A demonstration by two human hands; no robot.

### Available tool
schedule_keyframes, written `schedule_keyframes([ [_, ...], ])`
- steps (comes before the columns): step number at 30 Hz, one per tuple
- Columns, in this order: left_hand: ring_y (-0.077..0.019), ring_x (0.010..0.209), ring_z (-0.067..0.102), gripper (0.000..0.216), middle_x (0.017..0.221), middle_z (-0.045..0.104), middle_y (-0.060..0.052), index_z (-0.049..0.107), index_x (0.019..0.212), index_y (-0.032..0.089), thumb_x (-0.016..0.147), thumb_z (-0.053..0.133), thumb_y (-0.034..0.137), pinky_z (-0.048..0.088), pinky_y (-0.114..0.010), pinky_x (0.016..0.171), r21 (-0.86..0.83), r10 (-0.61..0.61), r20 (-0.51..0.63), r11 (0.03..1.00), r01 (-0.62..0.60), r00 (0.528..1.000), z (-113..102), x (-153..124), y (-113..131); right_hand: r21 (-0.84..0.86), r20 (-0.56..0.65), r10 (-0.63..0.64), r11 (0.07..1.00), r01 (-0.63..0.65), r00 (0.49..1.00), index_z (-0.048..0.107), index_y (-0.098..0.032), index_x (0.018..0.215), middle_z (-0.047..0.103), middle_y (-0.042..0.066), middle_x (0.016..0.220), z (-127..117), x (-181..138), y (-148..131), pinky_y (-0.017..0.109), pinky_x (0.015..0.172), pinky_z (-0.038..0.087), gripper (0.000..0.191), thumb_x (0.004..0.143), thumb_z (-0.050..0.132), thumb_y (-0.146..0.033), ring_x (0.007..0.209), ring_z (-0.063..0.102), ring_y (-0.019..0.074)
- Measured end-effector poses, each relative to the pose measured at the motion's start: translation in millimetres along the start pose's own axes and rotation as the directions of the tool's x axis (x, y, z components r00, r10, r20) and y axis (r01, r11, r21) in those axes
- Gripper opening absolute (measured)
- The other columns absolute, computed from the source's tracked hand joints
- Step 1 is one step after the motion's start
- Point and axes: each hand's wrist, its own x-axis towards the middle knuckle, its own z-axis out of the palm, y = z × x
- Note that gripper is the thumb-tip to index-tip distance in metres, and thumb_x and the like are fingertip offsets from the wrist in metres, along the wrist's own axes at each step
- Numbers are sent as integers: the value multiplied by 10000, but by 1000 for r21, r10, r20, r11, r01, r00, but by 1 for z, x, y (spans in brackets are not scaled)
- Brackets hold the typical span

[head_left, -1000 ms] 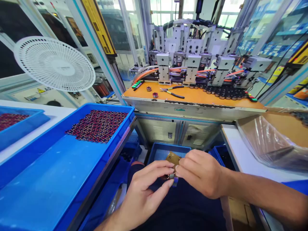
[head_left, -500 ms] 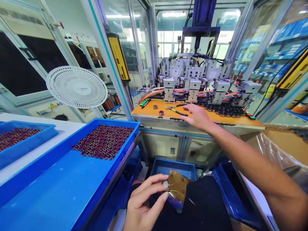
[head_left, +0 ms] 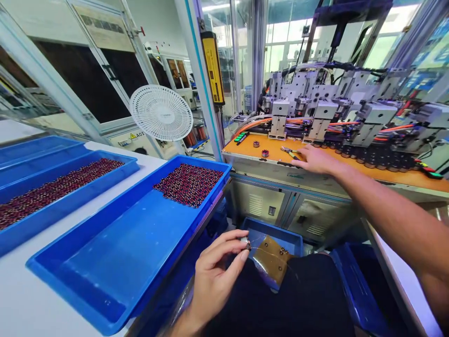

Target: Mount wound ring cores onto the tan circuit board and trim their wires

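Note:
My left hand point(head_left: 220, 271) pinches a small wound motor stator point(head_left: 246, 241) between thumb and fingers, with thin loose wires trailing to the right. Beyond it, over my lap, lies a shiny brown sheet point(head_left: 271, 262) with several small ring-shaped parts on it. My right hand point(head_left: 317, 160) is stretched out to the orange bench, its fingers closed around the handles of the wire cutters point(head_left: 289, 152). The cutters' jaws point left, and the hand covers part of the handles. Two more stators point(head_left: 265, 153) sit on the bench left of the cutters.
A long blue tray point(head_left: 115, 252) on my left carries many stators at its far end. Another blue tray point(head_left: 131, 164) of stators stands further left. Behind the bench is a winding machine point(head_left: 322, 112), with dark round parts point(head_left: 379, 158) in front. A white fan point(head_left: 161, 112) stands beyond the trays.
The view has swung left. My right hand has come down onto the wire cutters and its fingers have closed on the handles. My left hand still holds the stator.

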Motion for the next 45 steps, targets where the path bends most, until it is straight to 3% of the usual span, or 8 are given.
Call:
schedule_keyframes([
  [6,-155,1065,640,322,1175,636,-17,660,1074,306,868,620,62,557,-274,857,-79,-7,30,997,9,1000,11,-4,2,6,-246,-54,998,57,968,557,39,1272,510,240,1069,13,-96,4,519,903,427,587,798,543,-307,1015,503,382],
  [12,-141,1029,654,290,1142,655,0,656,1041,283,861,630,57,562,-256,839,-84,15,60,996,-10,998,19,0,11,340,-456,-113,895,290,883,454,-145,1244,554,69,954,50,-232,-98,169,770,509,367,885,500,-208,816,590,103],
  [14,-140,1021,658,280,1140,657,-5,659,1036,272,863,627,54,566,-248,828,-95,19,66,995,-13,998,23,2,13,534,-396,-92,787,310,914,407,-180,1327,619,49,1012,56,-264,-131,117,854,500,429,914,508,-237,891,639,70],
  [16,-145,1029,658,282,1146,656,-10,659,1041,268,866,622,50,570,-261,838,-115,12,81,993,-3,997,27,3,16,534,-376,-106,787,309,921,380,-190,1390,638,35,1153,55,-283,-153,123,1016,412,506,907,518,-259,1070,624,56],
  [20,-140,1035,657,301,1146,659,-12,664,1052,275,864,618,45,566,-258,856,-131,6,99,991,7,995,30,1,20,512,-414,-179,765,391,893,434,-84,1385,558,96,1332,40,-285,-171,121,1122,233,560,831,490,-146,1333,446,64],
  [25,-139,1058,646,302,1156,650,-15,664,1061,278,866,617,52,562,-263,872,-138,-15,110,990,30,994,28,-5,20,646,-438,-176,621,444,882,480,8,1301,566,225,1246,26,-271,-177,105,1074,334,500,810,457,-83,1220,548,123],
  [40,-142,1041,652,315,1157,649,-14,656,1068,275,865,610,38,571,-283,871,-139,-2,119,990,19,993,27,-4,19,649,-449,-119,638,415,885,449,-117,1402,596,89,1248,46,-276,-175,134,1108,310,612,795,520,-103,1134,594,71],
  [45,-157,1049,652,327,1165,644,-18,656,1077,279,864,611,36,574,-303,869,-153,-13,130,988,33,991,26,-5,17,794,-364,-148,466,390,919,376,-227,1460,614,30,1055,49,-277,-176,166,1035,407,713,791,513,-23,1036,578,78],
])
